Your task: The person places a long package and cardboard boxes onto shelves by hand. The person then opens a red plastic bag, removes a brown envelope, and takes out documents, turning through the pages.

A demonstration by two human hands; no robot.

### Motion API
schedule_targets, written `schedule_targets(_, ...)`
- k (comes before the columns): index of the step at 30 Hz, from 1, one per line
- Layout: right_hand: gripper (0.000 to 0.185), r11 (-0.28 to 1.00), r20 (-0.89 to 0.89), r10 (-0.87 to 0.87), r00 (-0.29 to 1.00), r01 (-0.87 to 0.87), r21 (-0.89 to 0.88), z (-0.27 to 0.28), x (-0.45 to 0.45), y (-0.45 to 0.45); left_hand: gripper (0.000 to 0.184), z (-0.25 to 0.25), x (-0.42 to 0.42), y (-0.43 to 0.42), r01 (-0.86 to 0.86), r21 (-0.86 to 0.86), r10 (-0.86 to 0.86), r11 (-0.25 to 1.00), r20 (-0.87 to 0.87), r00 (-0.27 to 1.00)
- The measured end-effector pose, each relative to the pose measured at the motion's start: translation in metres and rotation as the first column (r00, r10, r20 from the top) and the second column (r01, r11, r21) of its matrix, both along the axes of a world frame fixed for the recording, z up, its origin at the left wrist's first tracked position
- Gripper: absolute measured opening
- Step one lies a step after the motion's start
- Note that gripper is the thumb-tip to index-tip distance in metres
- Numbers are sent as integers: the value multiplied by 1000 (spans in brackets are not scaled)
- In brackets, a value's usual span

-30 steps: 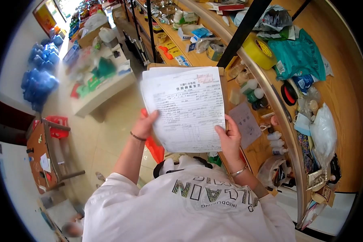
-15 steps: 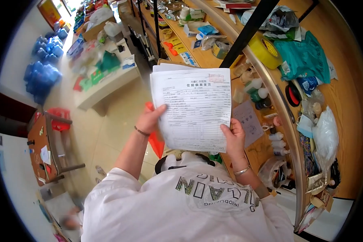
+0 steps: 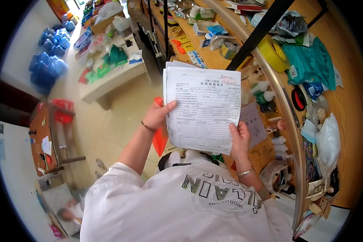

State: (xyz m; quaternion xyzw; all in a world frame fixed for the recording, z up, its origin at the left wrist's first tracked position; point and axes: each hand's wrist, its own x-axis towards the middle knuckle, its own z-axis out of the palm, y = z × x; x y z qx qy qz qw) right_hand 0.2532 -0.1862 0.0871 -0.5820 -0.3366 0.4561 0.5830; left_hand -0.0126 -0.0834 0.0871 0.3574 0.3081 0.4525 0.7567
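A stack of printed paper forms (image 3: 203,109) with Chinese text and a red stamp is held up in front of my chest. My left hand (image 3: 159,115) grips its left edge, thumb on top and the other fingers hidden behind. A bright orange-red plastic piece (image 3: 159,143), perhaps a bag, shows behind and below this hand; whether the hand holds it too I cannot tell. At the lower right edge of the sheets, my right hand (image 3: 240,141) pinches the paper with its thumb in front.
Wooden shelves (image 3: 347,109) at the right hold bottles, a yellow tape roll (image 3: 273,54) and a teal plastic bag (image 3: 310,62). A white table (image 3: 121,82) with bags stands ahead left. Blue water jugs (image 3: 48,72) line the wall. Another person (image 3: 70,211) is low at left.
The forms and both hands appear slightly farther right in the view, as do the table and shelves. Both hands keep their hold on the paper.
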Motion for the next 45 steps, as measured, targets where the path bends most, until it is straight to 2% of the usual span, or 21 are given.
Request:
schedule_targets(5,16,1000,-2,-8,1000,8,-3,5,-2,-1,43,0,1,0,-8,-39,8,999,-14,1000)
schedule_targets(8,18,1000,-4,0,1000,0,8,4,0,-2,41,3,3,1,15,-8,-14,1000,28,1000)
schedule_targets(13,16,1000,52,19,998,-19,12,4,3,-3,39,6,4,1,6,39,-5,999,-21,1000)
schedule_targets(17,20,1000,72,10,997,-12,28,8,3,-4,39,3,5,2,9,21,-8,1000,-38,999)
schedule_targets(19,20,999,72,14,997,-16,31,8,4,-5,39,5,7,1,22,43,-23,999,25,999)
schedule_targets(30,21,1000,83,9,997,-10,17,7,8,-7,37,3,9,4,36,32,-36,999,-1,999)
schedule_targets(33,27,997,88,17,996,-23,72,6,8,-6,37,1,10,4,37,35,-37,999,2,999)
schedule_targets(35,44,990,55,-24,998,17,138,14,1,-3,37,-1,10,5,52,51,-53,997,22,998)
schedule_targets(36,44,990,57,-41,998,32,139,11,1,-1,37,-3,9,4,20,22,-19,1000,-3,1000)
schedule_targets(38,60,998,124,30,992,-37,59,5,7,-2,37,-3,10,4,-2,-1,2,1000,-19,1000)
schedule_targets(39,67,999,5,43,999,-43,4,6,7,-4,36,-2,10,4,9,0,-9,1000,-6,1000)
schedule_targets(41,77,1000,38,-8,999,8,-6,-21,12,-1,37,-18,5,9,21,-5,-21,1000,-62,998)
schedule_targets(42,75,991,-63,57,996,-64,-120,-21,13,-2,36,-19,6,9,11,-4,-11,1000,-78,997)
schedule_targets(43,70,995,-100,81,992,-86,-49,-38,13,0,36,-17,6,9,-7,-2,6,1000,-98,995)
schedule_targets(45,63,972,-252,220,942,-234,-27,-25,12,2,35,-19,8,14,23,26,-21,999,-77,997)
